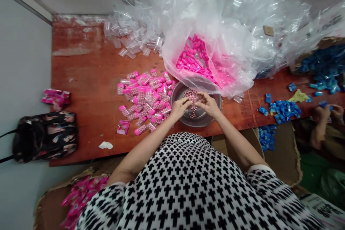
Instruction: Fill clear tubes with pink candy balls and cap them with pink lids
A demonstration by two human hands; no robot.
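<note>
A steel bowl (201, 121) stands in front of me with small pink balls (192, 115) in it. Over the bowl, my left hand (181, 108) and my right hand (208, 105) meet with bent, pinched fingers. Between their fingertips is a small clear container (193, 99) with pink balls showing through it; fingers partly cover it. To the left of the bowl lies a heap of clear containers with pink caps (145, 102), filled with similar balls. Just behind the bowl, a plastic bag (172, 57) lies open with many bright pink caps (192, 59).
Empty clear containers (134, 39) lie at the back of the red-brown table (86, 90). A patterned bag (59, 133) and pink packets (55, 97) are at the left. Blue packets (287, 110) lie at the right, near another person's hands (322, 115). Cardboard boxes (285, 158) stand below the edge.
</note>
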